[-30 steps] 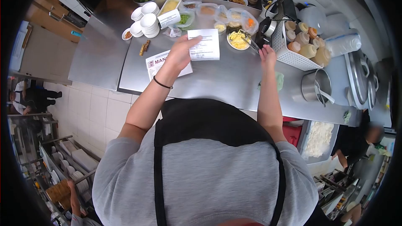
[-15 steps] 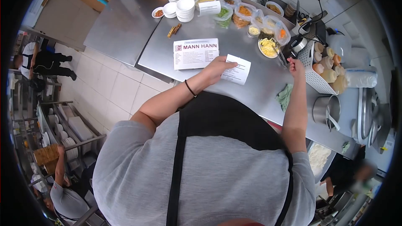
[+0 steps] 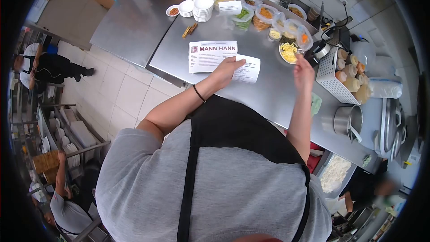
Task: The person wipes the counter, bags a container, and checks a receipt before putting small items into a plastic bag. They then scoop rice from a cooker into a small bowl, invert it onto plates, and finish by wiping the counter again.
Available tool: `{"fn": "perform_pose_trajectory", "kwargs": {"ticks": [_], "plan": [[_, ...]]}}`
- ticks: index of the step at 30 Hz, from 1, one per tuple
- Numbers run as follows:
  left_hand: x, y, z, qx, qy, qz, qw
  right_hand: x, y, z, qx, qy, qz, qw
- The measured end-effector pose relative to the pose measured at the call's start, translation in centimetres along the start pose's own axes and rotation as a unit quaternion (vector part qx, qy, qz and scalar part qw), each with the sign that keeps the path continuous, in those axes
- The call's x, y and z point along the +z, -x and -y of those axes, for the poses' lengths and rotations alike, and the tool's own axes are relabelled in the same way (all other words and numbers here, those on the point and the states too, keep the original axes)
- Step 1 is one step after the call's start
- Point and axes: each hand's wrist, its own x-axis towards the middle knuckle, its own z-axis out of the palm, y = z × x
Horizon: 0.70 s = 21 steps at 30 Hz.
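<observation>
My left hand [image 3: 226, 72], a dark band round its wrist, pinches a white printed receipt [image 3: 247, 69] between thumb and fingers. The receipt overlaps the lower right corner of a white box [image 3: 206, 62] printed "MANN HANN" that lies on the steel counter. My right hand [image 3: 304, 72] is closed at the right edge of a white bowl of yellow strips [image 3: 288, 54]. A small shiny bit shows at its fingertips, but what they hold is hard to make out. Behind the bowl sit a small cup [image 3: 274, 34] and dark green shreds [image 3: 288, 40].
Stacked white bowls [image 3: 203, 10], clothespins [image 3: 190, 30] and bagged ingredients [image 3: 264, 15] stand at the back. To the right are a white basket of bottles [image 3: 333, 78], a pot [image 3: 347, 118] and a green cloth [image 3: 316, 103]. Co-workers [image 3: 53, 65] are at left and lower right.
My right hand has moved left and forward, from beside the bottle basket to the bowl of yellow strips. My left hand and the receipt have shifted slightly left, and the receipt has turned.
</observation>
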Motion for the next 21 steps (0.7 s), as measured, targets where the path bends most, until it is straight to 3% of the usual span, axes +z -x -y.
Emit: {"fn": "perform_pose_trajectory", "kwargs": {"ticks": [4,7,9,11,13,14,15,16,18,19,21], "plan": [[-0.5,0.6,0.1,0.024,0.006,-0.003,1.0,9.3,5.5,-2.6,0.03,0.033,0.157,0.987],[-1.4,1.7,-0.7,0.048,0.048,0.027,0.997,12.7,6.1,-5.1,0.024,0.111,0.164,0.98],[-3.1,2.7,-1.4,0.022,0.086,0.013,0.996,13.5,5.0,-7.6,-0.24,0.298,0.133,0.914],[-4.6,3.6,-1.7,0.035,0.081,0.004,0.996,14.0,4.6,-8.1,-0.234,0.324,0.165,0.902],[-5.7,4.4,-2.3,0.023,0.062,-0.03,0.997,14.5,3.1,-10.1,0.053,0.254,0.252,0.932],[-6.8,4.3,-2.2,0.035,0.016,-0.043,0.998,14.8,2.4,-10.9,0.052,0.254,0.254,0.932],[-7.7,4.3,-2.1,0.036,0.017,-0.045,0.998,15.0,1.8,-11.8,-0.089,0.352,0.162,0.917],[-8.5,4.3,-2.1,0.072,-0.039,-0.101,0.992,15.1,1.3,-12.7,-0.227,0.437,0.063,0.868],[-10.3,4.3,-1.7,0.143,-0.118,-0.2,0.962,14.7,0.5,-14.5,-0.231,0.459,0.024,0.857],[-11.0,4.4,-1.7,0.142,-0.118,-0.2,0.962,14.5,0.3,-14.9,-0.236,0.48,-0.016,0.845],[-12.5,4.8,-2.0,0.175,-0.196,-0.25,0.932,14.0,-0.2,-15.5,-0.251,0.481,0.023,0.84]]}}
